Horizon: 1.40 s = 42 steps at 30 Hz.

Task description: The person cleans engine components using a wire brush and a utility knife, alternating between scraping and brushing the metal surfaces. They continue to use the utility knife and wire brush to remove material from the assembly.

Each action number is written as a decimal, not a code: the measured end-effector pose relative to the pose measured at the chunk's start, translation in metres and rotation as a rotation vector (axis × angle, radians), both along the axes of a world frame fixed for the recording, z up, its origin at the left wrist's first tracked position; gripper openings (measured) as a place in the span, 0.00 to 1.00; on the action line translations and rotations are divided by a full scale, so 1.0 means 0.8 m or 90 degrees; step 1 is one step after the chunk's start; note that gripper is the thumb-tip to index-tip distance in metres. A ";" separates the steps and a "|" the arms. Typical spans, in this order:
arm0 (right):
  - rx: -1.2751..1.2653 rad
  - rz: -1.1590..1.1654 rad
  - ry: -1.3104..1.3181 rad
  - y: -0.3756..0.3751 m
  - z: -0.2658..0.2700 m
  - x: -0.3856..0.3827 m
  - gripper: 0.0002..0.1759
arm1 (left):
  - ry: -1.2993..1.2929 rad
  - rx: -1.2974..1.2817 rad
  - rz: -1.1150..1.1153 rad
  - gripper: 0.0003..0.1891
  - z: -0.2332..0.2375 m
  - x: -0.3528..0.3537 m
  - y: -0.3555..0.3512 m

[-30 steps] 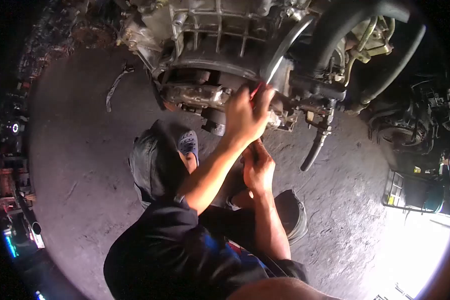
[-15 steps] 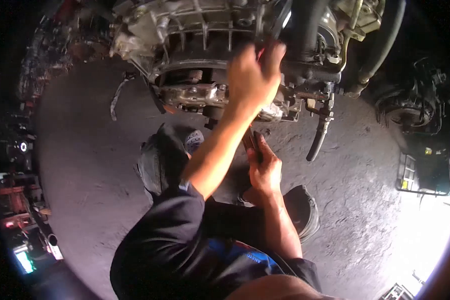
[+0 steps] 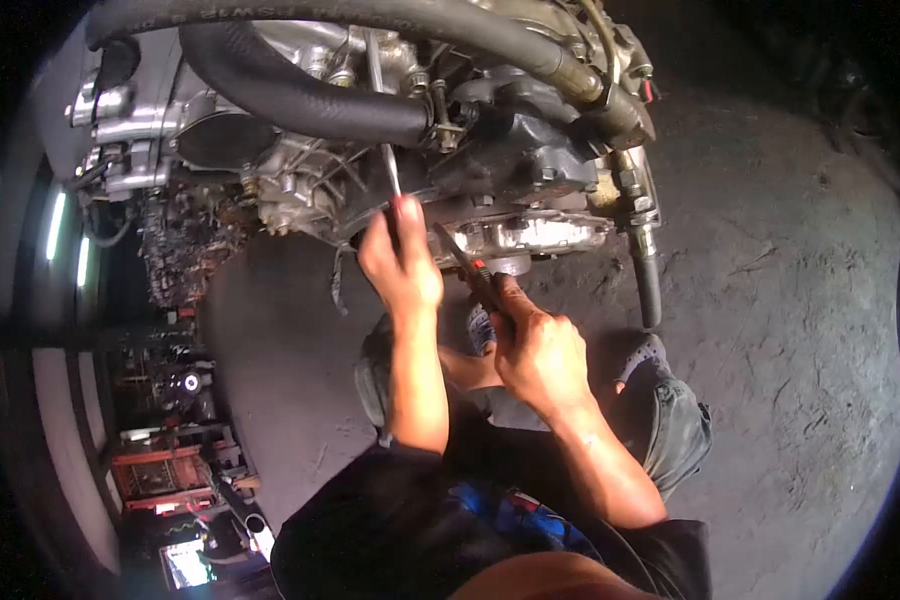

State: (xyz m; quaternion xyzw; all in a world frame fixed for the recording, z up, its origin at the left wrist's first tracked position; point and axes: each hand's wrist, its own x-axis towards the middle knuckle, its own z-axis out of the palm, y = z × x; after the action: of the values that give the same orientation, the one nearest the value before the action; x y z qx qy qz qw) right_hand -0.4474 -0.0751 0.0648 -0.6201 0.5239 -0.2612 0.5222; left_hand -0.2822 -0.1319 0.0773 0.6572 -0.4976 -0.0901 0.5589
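Across the right of the frame the grey floor point(image 3: 790, 300) lies rough and scuffed, paler low down and sinking into shadow near the top. Down the left side, two strip lights point(image 3: 57, 225) glow in the gloom, with a red rack point(image 3: 160, 478) below and a bright screen point(image 3: 187, 563) at the lower left. A large metal machine point(image 3: 560, 155) fills the upper middle, a thick black hose point(image 3: 310, 105) looping over it. The hands are apart: the left hand point(image 3: 402, 262), at centre, is clamped on a red-handled tool point(image 3: 391, 170) whose shaft runs up behind the hose; the right hand point(image 3: 545, 362), lower and rightward, grips a dark tool point(image 3: 482, 285) angled toward the machine.
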 end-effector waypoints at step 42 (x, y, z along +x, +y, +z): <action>0.058 -0.033 -0.011 0.014 -0.022 -0.022 0.23 | 0.208 0.003 -0.097 0.16 0.056 -0.029 -0.026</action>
State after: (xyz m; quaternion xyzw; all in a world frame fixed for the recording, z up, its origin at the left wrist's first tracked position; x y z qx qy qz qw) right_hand -0.4648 -0.0642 0.0471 -0.5795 0.5469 -0.2556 0.5475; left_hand -0.3052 -0.1524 0.1220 0.5954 -0.4481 -0.2390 0.6226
